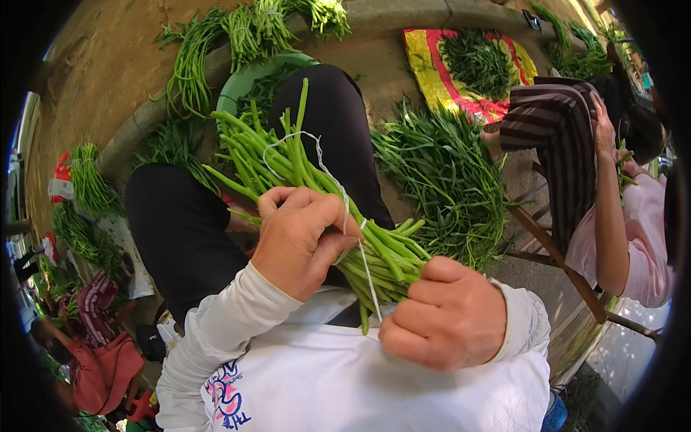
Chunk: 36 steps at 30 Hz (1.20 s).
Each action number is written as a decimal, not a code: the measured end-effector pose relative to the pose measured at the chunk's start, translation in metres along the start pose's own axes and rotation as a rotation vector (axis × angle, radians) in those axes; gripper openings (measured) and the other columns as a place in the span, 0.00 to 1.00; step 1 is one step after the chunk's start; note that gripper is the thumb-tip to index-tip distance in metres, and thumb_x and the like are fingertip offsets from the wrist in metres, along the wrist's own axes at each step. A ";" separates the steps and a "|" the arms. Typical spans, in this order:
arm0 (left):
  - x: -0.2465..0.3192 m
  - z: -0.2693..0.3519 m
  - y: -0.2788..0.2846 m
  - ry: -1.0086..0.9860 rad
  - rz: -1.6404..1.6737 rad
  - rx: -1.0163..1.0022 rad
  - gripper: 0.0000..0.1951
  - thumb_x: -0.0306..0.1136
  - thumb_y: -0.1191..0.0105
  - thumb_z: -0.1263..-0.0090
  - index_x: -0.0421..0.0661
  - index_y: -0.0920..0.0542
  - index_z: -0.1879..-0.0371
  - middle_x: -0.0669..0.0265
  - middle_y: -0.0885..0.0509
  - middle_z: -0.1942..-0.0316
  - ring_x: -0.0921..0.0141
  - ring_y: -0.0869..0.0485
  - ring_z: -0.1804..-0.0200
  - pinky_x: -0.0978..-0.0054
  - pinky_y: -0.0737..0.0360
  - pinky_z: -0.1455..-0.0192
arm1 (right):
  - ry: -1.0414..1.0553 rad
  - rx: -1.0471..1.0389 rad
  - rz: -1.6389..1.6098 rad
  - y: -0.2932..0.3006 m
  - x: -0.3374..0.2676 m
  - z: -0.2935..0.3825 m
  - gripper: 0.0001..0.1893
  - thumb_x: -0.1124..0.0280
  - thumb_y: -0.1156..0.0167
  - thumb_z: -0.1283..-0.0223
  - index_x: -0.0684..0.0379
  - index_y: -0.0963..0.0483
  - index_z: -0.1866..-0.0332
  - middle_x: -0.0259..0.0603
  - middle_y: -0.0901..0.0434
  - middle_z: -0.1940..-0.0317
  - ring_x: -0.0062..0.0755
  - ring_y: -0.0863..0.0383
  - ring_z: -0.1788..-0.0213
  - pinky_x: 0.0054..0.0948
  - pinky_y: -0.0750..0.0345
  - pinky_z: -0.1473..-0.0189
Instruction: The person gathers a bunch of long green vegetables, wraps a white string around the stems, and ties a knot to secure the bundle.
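A bundle of green leafy-vegetable stems (388, 243) lies slantwise across my lap, wrapped by a thin white string (370, 275). My left hand (302, 237) rests over the bundle's middle, pinching the string between thumb and forefinger. A loose loop of that string arches over the cut stem ends at the upper left. My right hand (445, 313) is closed in a fist at the lower right of the bundle, and the string runs taut into it. Whether its fingers also touch the stems is hard to tell. The bundle's underside is hidden.
A heap of leafy greens (448, 178) lies on the ground beyond my right knee. Behind my knees stands a green basin (229, 89) of leaves. Tied bundles (243, 32) lie along a curb. A yellow and red sack (426, 65) holds more greens. Another person (615, 216) sits at the right.
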<state>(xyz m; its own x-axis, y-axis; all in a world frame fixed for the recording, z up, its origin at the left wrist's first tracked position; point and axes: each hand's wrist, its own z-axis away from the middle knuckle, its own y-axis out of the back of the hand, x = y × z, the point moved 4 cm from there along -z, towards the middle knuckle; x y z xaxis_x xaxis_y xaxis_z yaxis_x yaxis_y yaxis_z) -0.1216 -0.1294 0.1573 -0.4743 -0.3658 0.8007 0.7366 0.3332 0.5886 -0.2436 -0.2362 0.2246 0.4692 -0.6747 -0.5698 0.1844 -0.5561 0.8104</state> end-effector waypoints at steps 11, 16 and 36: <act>0.002 -0.003 -0.002 0.089 0.007 -0.038 0.06 0.27 0.40 0.51 0.52 0.23 0.78 0.79 0.21 0.73 0.74 0.25 0.61 0.69 0.44 0.41 | 0.068 0.171 -0.170 0.002 0.009 -0.016 0.09 0.64 0.38 0.58 0.57 0.27 0.76 0.32 0.31 0.77 0.28 0.29 0.74 0.27 0.37 0.70; 0.004 -0.004 -0.003 0.045 0.005 -0.006 0.06 0.26 0.44 0.51 0.51 0.24 0.75 0.78 0.22 0.75 0.71 0.24 0.62 0.64 0.41 0.45 | -0.348 0.279 -0.218 -0.014 0.075 -0.003 0.08 0.73 0.35 0.52 0.60 0.24 0.66 0.39 0.25 0.70 0.39 0.25 0.68 0.33 0.31 0.66; 0.008 0.001 -0.018 -0.056 -0.141 0.362 0.15 0.18 0.45 0.56 0.51 0.24 0.69 0.72 0.25 0.76 0.66 0.26 0.67 0.60 0.36 0.50 | -0.495 0.359 -0.690 -0.062 0.092 -0.005 0.04 0.76 0.40 0.51 0.63 0.25 0.70 0.40 0.27 0.73 0.33 0.25 0.72 0.28 0.28 0.70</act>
<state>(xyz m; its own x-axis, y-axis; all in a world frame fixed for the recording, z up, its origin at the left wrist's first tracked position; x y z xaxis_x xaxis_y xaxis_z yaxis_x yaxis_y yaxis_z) -0.1391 -0.1378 0.1536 -0.5919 -0.3854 0.7080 0.4492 0.5716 0.6866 -0.2077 -0.2607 0.1225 -0.0830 -0.2219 -0.9715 -0.0322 -0.9738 0.2251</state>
